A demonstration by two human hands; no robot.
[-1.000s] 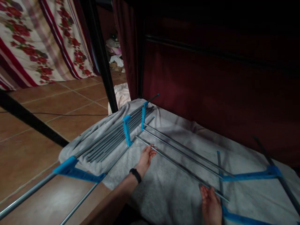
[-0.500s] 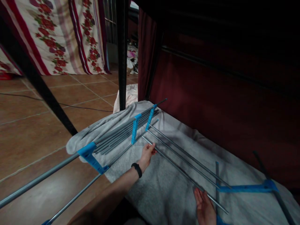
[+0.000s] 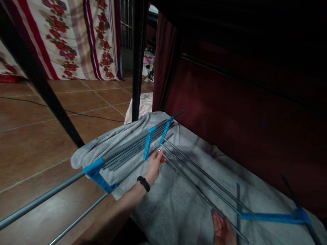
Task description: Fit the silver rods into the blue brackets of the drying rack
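My left hand (image 3: 154, 164), with a black band on its wrist, pinches the far end of a thin metal rod (image 3: 190, 182). That end is close to a blue plastic bracket (image 3: 165, 132). Lower right, my right hand (image 3: 222, 228) is palm up, with the same rod lying between its thumb and straightened fingers. Two more rods (image 3: 201, 173) run alongside, from the blue bracket to a blue crosspiece (image 3: 272, 217). At left, a row of grey rods (image 3: 133, 149) lies between blue brackets, including a nearer bracket (image 3: 98, 174).
A grey blanket (image 3: 176, 211) lies under the rack. Black posts (image 3: 138, 68) stand at its edges, and a dark red curtain (image 3: 217, 102) hangs at right. A cable (image 3: 94, 116) crosses the tiled floor (image 3: 51, 139). Beyond hangs a floral curtain (image 3: 84, 44).
My left hand has shifted left along the rod to its far end, which is now nearer the blue bracket. My right hand stays at the near part of the rod. The view has shifted slightly.
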